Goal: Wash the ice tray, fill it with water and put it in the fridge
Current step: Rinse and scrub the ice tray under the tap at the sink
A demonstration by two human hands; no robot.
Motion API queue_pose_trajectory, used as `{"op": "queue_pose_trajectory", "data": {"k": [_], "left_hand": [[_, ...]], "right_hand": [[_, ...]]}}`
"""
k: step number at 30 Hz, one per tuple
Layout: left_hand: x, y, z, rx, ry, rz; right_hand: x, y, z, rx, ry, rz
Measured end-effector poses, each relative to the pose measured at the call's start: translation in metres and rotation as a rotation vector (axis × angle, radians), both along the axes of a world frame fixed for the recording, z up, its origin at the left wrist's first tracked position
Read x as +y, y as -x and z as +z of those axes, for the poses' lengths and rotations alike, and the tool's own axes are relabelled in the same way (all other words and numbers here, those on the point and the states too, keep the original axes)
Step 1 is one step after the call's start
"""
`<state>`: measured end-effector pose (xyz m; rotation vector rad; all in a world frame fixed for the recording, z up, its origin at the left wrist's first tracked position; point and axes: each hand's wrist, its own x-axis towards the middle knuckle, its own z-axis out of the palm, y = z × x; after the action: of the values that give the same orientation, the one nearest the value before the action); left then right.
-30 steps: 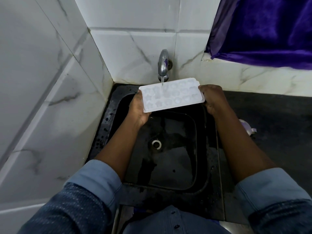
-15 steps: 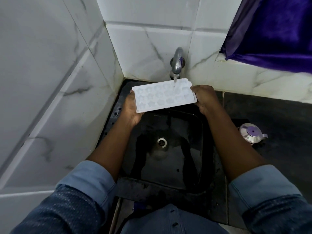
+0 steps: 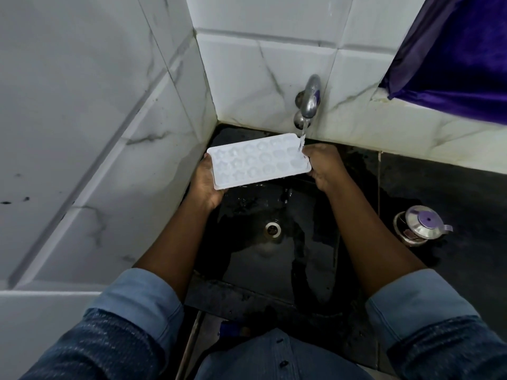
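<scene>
White plastic, one tray (image 3: 260, 160) with three rows of moulds hangs over one black sink (image 3: 310, 242), under one steel tap (image 3: 310, 97) whose stream strikes its far right corner. Two hands hold it: left hand (image 3: 204, 185) and right hand (image 3: 325, 167) each grip a short end, fingers curled beneath, mostly hidden. One lidded steel pot (image 3: 421, 224) stands right of the sink.

The ice tray (image 3: 258, 163), held between the left grip (image 3: 204, 185) and right grip (image 3: 325, 165): white plastic, smooth, semi-matt, wet at the right grip's end. Tap (image 3: 310, 97) just above the right grip: polished metal, glossy. Wall tiles (image 3: 247, 78) beyond both grips: glazed, glossy, grey-veined. Sink (image 3: 274, 259) below the grips: black, smooth, wet, reflective. Table (image 3: 452, 193) right of the right grip: dark, dull, stone-like. Lidded pot (image 3: 421, 224) on it: shiny metal. Sleeves (image 3: 142, 305): blue denim cloth.
</scene>
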<state>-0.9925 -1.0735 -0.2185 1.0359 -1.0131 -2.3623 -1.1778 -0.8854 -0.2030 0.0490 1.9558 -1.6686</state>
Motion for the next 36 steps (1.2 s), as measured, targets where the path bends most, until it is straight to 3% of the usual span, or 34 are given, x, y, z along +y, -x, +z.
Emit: {"op": "queue_pose_trajectory", "data": {"k": [11,21,36], "left_hand": [[0.023,-0.008,-0.011,-0.032,-0.006,-0.048],[0.053,0.038,-0.002,0.018,-0.122,-0.183],[0.09,0.104,0.011,-0.071,0.013,-0.267]], "right_hand": [[0.024,-0.009,-0.011,-0.006,-0.037,-0.034],[0.068,0.017,-0.008,0.019,-0.078,-0.156],[0.117,0.068,-0.003,0.098,-0.129,-0.303]]}}
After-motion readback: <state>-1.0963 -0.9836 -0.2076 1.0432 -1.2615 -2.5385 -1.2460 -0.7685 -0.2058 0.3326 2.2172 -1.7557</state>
